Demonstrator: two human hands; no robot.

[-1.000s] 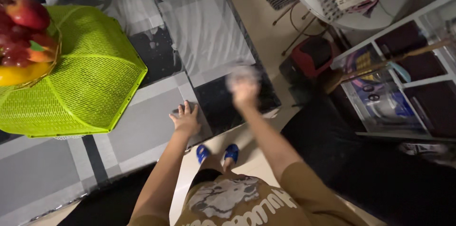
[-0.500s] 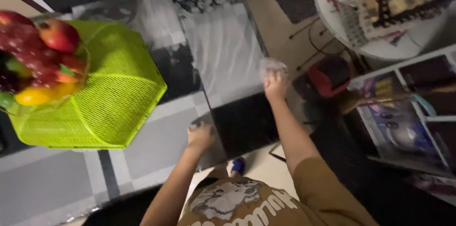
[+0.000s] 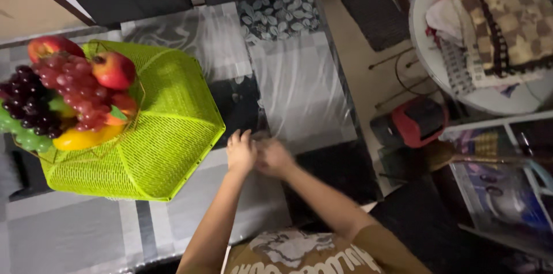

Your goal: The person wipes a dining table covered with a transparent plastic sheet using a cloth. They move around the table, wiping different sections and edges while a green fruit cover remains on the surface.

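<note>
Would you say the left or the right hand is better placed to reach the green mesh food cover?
Left, probably. The left hand rests on the table right beside the green mesh food cover; the right hand sits farther from it, on the left hand's other side.

1. Green mesh cover [image 3: 155, 135] — fruit [image 3: 69, 98] on top.
2. Red bin [image 3: 419, 121] on the floor.
3. Round white table [image 3: 489, 98] — checked cloth [image 3: 507, 20] piled on it.
4. Dark mat [image 3: 377, 14].

A home dining area, shown by a glass-topped table with a grey and black patchwork cloth [image 3: 299, 84], a lime-green mesh food cover [image 3: 167, 130] and a bowl of fruit [image 3: 69, 95].
</note>
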